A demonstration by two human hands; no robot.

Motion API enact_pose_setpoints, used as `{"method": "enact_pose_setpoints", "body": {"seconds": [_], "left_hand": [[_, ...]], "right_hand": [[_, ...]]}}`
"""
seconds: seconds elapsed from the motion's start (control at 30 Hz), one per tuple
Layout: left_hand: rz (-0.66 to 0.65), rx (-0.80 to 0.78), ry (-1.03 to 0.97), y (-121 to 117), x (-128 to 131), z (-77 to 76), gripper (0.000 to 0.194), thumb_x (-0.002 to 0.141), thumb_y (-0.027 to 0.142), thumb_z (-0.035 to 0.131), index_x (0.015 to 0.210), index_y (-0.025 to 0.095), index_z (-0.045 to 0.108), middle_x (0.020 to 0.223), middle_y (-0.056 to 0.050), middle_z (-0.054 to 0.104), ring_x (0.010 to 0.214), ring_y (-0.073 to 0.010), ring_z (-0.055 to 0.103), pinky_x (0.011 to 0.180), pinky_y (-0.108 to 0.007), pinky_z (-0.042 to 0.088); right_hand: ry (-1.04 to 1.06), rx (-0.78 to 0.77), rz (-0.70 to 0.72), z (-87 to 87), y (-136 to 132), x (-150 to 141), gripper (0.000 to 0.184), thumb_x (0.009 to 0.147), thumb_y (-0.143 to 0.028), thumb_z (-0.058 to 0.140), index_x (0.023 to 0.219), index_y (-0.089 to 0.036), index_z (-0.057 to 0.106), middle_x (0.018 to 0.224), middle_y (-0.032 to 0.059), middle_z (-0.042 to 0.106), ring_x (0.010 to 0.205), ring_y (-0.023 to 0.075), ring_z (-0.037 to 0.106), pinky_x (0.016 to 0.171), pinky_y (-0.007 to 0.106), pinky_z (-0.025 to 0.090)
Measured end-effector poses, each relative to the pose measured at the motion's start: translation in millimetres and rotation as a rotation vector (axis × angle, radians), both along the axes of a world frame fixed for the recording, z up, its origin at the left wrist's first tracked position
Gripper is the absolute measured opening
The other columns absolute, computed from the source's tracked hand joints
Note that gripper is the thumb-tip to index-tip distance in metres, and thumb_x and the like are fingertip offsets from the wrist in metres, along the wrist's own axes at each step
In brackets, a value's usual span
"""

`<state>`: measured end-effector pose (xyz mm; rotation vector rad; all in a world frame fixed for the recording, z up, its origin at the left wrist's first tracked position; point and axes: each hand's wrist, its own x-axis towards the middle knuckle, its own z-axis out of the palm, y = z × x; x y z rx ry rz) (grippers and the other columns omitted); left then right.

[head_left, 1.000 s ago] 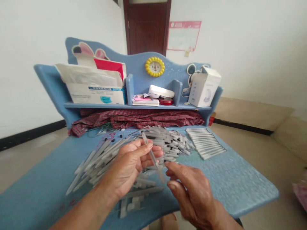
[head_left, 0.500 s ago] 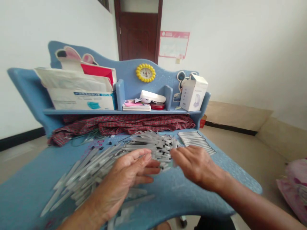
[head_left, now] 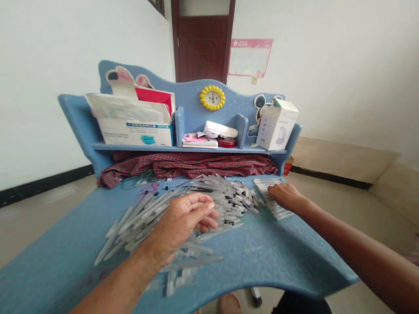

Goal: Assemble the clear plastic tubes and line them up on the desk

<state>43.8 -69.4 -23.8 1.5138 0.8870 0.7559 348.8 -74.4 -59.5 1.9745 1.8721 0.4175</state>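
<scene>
**Right hand on the neat row, left over the loose heap**

My left hand is open, fingers lightly curled and holding nothing I can see, over the loose clear plastic tubes heaped on the blue desk. My right hand rests open on the squared-up row of tubes at the desk's far right, touching them without a visible grip. Beyond, a plaid cloth lies under the shelf, which carries a face-mask box; a yellow clock sits above.
</scene>
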Motion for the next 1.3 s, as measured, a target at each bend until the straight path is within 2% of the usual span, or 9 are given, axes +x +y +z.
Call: {"method": "enact_pose_setpoints", "body": {"seconds": [0.23, 0.4, 0.5, 0.57, 0.63, 0.73, 0.9, 1.17, 1.3], "left_hand": [[0.019, 0.073, -0.013, 6, -5, -1.6, 0.021, 0.078, 0.031, 0.058, 0.090, 0.014, 0.057, 0.075, -0.003, 0.068, 0.061, -0.0161, 0.066, 0.059, -0.027, 0.051], [0.074, 0.151, 0.027, 12, -9, -4.3, 0.019, 0.077, 0.030, 0.058, 0.087, 0.014, 0.057, 0.072, -0.004, 0.068, 0.058, -0.0151, 0.065, 0.058, -0.027, 0.052], [0.095, 0.196, 0.058, 12, -10, -4.3, 0.018, 0.077, 0.029, 0.057, 0.087, 0.014, 0.058, 0.070, -0.003, 0.068, 0.056, -0.0144, 0.064, 0.058, -0.027, 0.052], [0.104, 0.219, 0.066, 12, -10, -4.0, 0.017, 0.078, 0.028, 0.056, 0.087, 0.014, 0.057, 0.070, -0.003, 0.068, 0.055, -0.0142, 0.063, 0.057, -0.027, 0.051], [0.111, 0.240, 0.070, 12, -9, -3.6, 0.017, 0.078, 0.028, 0.056, 0.086, 0.014, 0.057, 0.071, -0.003, 0.068, 0.055, -0.0141, 0.063, 0.057, -0.027, 0.051], [0.116, 0.254, 0.081, 12, -9, -3.4, 0.016, 0.078, 0.028, 0.056, 0.085, 0.014, 0.058, 0.070, -0.003, 0.068, 0.054, -0.0143, 0.063, 0.056, -0.027, 0.051], [0.155, 0.302, 0.053, 12, -10, -3.3, 0.016, 0.078, 0.029, 0.057, 0.084, 0.015, 0.058, 0.069, -0.002, 0.067, 0.053, -0.0143, 0.063, 0.055, -0.026, 0.049], [0.156, 0.340, 0.087, 16, -12, -5.9, 0.014, 0.079, 0.026, 0.054, 0.085, 0.014, 0.057, 0.069, -0.003, 0.067, 0.052, -0.0147, 0.063, 0.054, -0.026, 0.050], [0.183, 0.484, 0.133, 16, -13, -9.7, 0.017, 0.082, 0.027, 0.053, 0.091, 0.014, 0.059, 0.074, -0.004, 0.070, 0.063, -0.0161, 0.067, 0.063, -0.027, 0.052]], "right_hand": [[-0.013, 0.016, 0.009, -9.1, 7, 3, 0.031, 0.087, -0.002, 0.037, 0.104, -0.007, 0.062, 0.093, 0.0202, 0.069, 0.089, 0.0278, 0.067, 0.071, 0.035, 0.051], [0.001, 0.041, 0.011, -5.8, 3, 0, 0.028, 0.085, 0.000, 0.039, 0.101, -0.007, 0.061, 0.089, 0.0192, 0.069, 0.085, 0.0259, 0.068, 0.067, 0.031, 0.049], [0.022, 0.080, 0.031, -0.7, -5, -17, 0.029, 0.084, -0.001, 0.038, 0.101, -0.010, 0.061, 0.087, 0.0161, 0.069, 0.079, 0.0246, 0.068, 0.060, 0.029, 0.045], [0.049, 0.106, 0.074, 2.1, -13, -36, 0.026, 0.088, -0.008, 0.037, 0.099, -0.014, 0.060, 0.085, 0.0130, 0.069, 0.075, 0.0228, 0.067, 0.057, 0.027, 0.041], [0.140, 0.140, 0.163, 4.1, -23, -58, 0.023, 0.091, -0.017, 0.038, 0.091, -0.016, 0.061, 0.075, 0.0089, 0.069, 0.067, 0.0199, 0.066, 0.053, 0.026, 0.035], [0.351, 0.173, 0.339, 6.7, -34, -89, 0.021, 0.091, -0.029, 0.043, 0.085, -0.018, 0.059, 0.072, 0.0048, 0.068, 0.062, 0.0157, 0.062, 0.052, 0.026, 0.029], [0.421, 0.147, 0.413, 12.3, -36, -122, 0.018, 0.090, -0.029, 0.046, 0.086, -0.017, 0.059, 0.069, 0.0043, 0.068, 0.059, 0.0139, 0.060, 0.052, 0.026, 0.024], [0.391, 0.152, 0.411, 7.2, -27, -133, 0.019, 0.090, -0.025, 0.045, 0.083, -0.017, 0.060, 0.068, 0.0054, 0.068, 0.058, 0.0146, 0.060, 0.051, 0.027, 0.022], [0.484, 0.191, 0.402, 7.6, -25, -123, 0.019, 0.090, -0.024, 0.043, 0.089, -0.016, 0.060, 0.068, 0.0045, 0.067, 0.059, 0.0146, 0.060, 0.053, 0.025, 0.027]]}}
